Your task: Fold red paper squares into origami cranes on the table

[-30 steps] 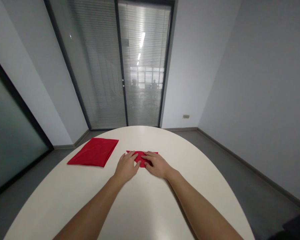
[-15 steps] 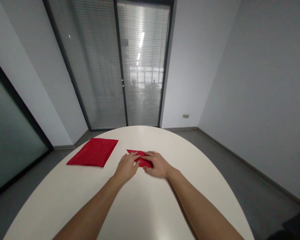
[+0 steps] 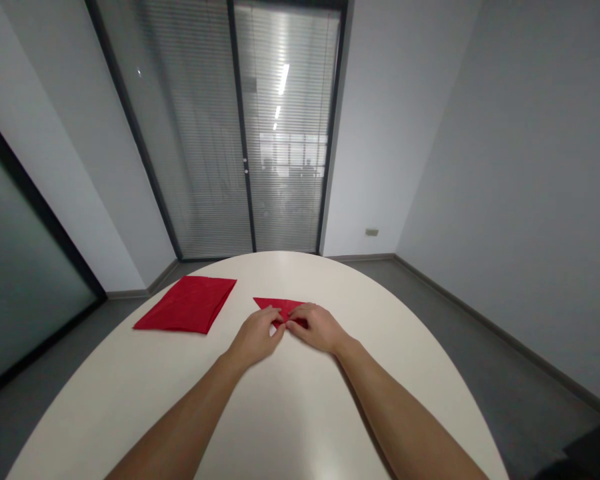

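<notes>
A small folded red sheet lies in the middle of the table; I cannot tell whether it is paper or cloth. Its far edge is straight and ends in a point at the left, and the near part is mostly covered by my fingers. My left hand pinches the near edge from the left, thumb and fingertips close together. From the right, my right hand pinches the same edge, its thumb almost meeting the left one. To the left, apart from both hands, a larger folded red sheet lies flat.
The white round-ended table reaches toward a glass partition with blinds. Grey walls stand on both sides. A dark object, cut off by the frame, is at the lower right.
My fingers have curled in from lying spread on the small red sheet to pinching its near edge. The thumbs have come together, and more of the sheet's far edge shows.
</notes>
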Tool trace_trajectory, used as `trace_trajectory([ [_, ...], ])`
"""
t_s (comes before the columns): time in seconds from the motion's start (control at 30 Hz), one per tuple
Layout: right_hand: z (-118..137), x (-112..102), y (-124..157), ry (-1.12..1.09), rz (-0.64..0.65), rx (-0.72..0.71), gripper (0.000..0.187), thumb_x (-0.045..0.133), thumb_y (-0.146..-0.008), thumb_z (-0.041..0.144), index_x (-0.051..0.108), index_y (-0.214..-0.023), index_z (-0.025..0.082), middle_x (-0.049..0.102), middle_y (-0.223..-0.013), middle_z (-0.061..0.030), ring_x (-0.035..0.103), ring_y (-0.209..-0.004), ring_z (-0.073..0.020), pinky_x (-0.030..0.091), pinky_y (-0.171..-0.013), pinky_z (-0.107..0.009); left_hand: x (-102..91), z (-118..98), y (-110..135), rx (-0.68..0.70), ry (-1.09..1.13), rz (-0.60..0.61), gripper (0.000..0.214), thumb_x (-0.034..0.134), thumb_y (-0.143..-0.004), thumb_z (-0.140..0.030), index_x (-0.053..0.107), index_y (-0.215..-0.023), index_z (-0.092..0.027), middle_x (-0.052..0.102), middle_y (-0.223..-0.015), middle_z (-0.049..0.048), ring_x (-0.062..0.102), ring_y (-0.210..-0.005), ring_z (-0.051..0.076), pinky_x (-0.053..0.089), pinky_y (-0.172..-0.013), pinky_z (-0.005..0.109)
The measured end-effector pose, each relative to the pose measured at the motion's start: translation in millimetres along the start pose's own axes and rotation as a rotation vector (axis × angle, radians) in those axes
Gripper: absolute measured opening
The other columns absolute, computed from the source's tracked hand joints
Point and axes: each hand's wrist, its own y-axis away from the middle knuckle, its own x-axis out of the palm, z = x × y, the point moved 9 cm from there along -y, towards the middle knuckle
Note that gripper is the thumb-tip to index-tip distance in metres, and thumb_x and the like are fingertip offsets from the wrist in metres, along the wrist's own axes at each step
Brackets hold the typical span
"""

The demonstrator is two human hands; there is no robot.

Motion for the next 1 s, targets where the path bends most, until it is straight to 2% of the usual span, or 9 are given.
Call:
trace_trajectory([
  [0.13,-9,-3,1,0.007,-0.016,0.091,0.027,0.057,-0.096,0.042,0.076,-0.097,0.023,0.077,-0.095,-0.0043,0.068,-0.089,-0.0198,0.048,-0.080,-0.029,0.0,-3,1,0.007,-0.011,0.011,0.007,0.060,-0.089,-0.023,0.067,-0.089,-0.022,0.074,-0.102,0.0063,0.067,-0.106,0.025,0.050,-0.094,0.036],
  [0.3,-12,-6,3,-0.055,-0.030,0.126,0.030,0.064,-0.089,0.049,0.075,-0.103,0.025,0.076,-0.101,-0.0038,0.068,-0.090,-0.0210,0.048,-0.079,-0.030,2.0,0,0,-0.004,-0.002,0.028,0.013,0.055,-0.092,-0.023,0.062,-0.082,-0.022,0.073,-0.094,0.0056,0.067,-0.108,0.026,0.051,-0.092,0.035],
  [0.4,-21,-5,6,-0.143,-0.060,0.179,0.034,0.069,-0.085,0.039,0.069,-0.116,0.025,0.076,-0.106,-0.0039,0.069,-0.092,-0.0208,0.050,-0.081,-0.030,4.1,1,0,0.003,-0.007,0.019,0.014,0.053,-0.091,-0.020,0.062,-0.082,-0.022,0.073,-0.094,0.0056,0.068,-0.101,0.024,0.051,-0.092,0.035],
  [0.5,-34,-5,8,-0.178,-0.112,0.254,0.049,0.065,-0.082,0.023,0.058,-0.131,0.025,0.075,-0.100,-0.0029,0.069,-0.083,-0.0187,0.050,-0.078,-0.029,6.6,5,0,0.000,-0.006,0.004,0.013,0.052,-0.090,-0.017,0.062,-0.083,-0.022,0.073,-0.105,0.0073,0.068,-0.102,0.023,0.050,-0.093,0.035],
  [0.57,-43,-5,9,-0.170,-0.139,0.298,0.052,0.060,-0.085,0.020,0.053,-0.136,0.023,0.075,-0.093,-0.0028,0.067,-0.077,-0.0180,0.050,-0.074,-0.029,7.6,6,1,0.001,-0.007,0.003,0.012,0.053,-0.088,-0.015,0.062,-0.084,-0.022,0.073,-0.111,0.0080,0.067,-0.106,0.024,0.049,-0.095,0.036],
  [0.67,-50,-5,9,-0.142,-0.164,0.327,0.048,0.055,-0.090,0.023,0.050,-0.138,0.022,0.073,-0.089,-0.0040,0.065,-0.075,-0.0187,0.048,-0.071,-0.029,6.6,3,1,0.008,-0.012,0.009,0.012,0.053,-0.088,-0.015,0.061,-0.082,-0.022,0.073,-0.108,0.0078,0.067,-0.105,0.023,0.050,-0.093,0.035],
  [0.83,-50,-9,8,-0.078,-0.210,0.304,0.043,0.058,-0.091,0.025,0.054,-0.134,0.022,0.072,-0.102,-0.0075,0.065,-0.089,-0.0207,0.049,-0.081,-0.032,1.2,-3,0,-0.017,-0.018,0.021,0.016,0.050,-0.092,-0.019,0.061,-0.080,-0.022,0.073,-0.103,0.0066,0.068,-0.096,0.022,0.050,-0.086,0.033],
  [0.93,-48,-13,8,-0.047,-0.245,0.279,0.044,0.063,-0.087,0.021,0.057,-0.131,0.020,0.069,-0.113,-0.0097,0.063,-0.099,-0.0219,0.049,-0.090,-0.035,-0.1,-1,1,-0.062,-0.025,0.030,0.011,0.053,-0.092,-0.020,0.063,-0.093,-0.021,0.073,-0.100,0.0058,0.068,-0.091,0.022,0.051,-0.082,0.034],
  [1.0,-44,-16,6,-0.026,-0.257,0.239,0.043,0.065,-0.085,0.018,0.060,-0.128,0.018,0.068,-0.118,-0.0100,0.061,-0.106,-0.0229,0.048,-0.095,-0.036,0.0,1,1,-0.079,-0.024,0.030,0.019,0.056,-0.090,-0.019,0.063,-0.108,-0.021,0.074,-0.104,0.0062,0.068,-0.093,0.023,0.051,-0.084,0.034],
])
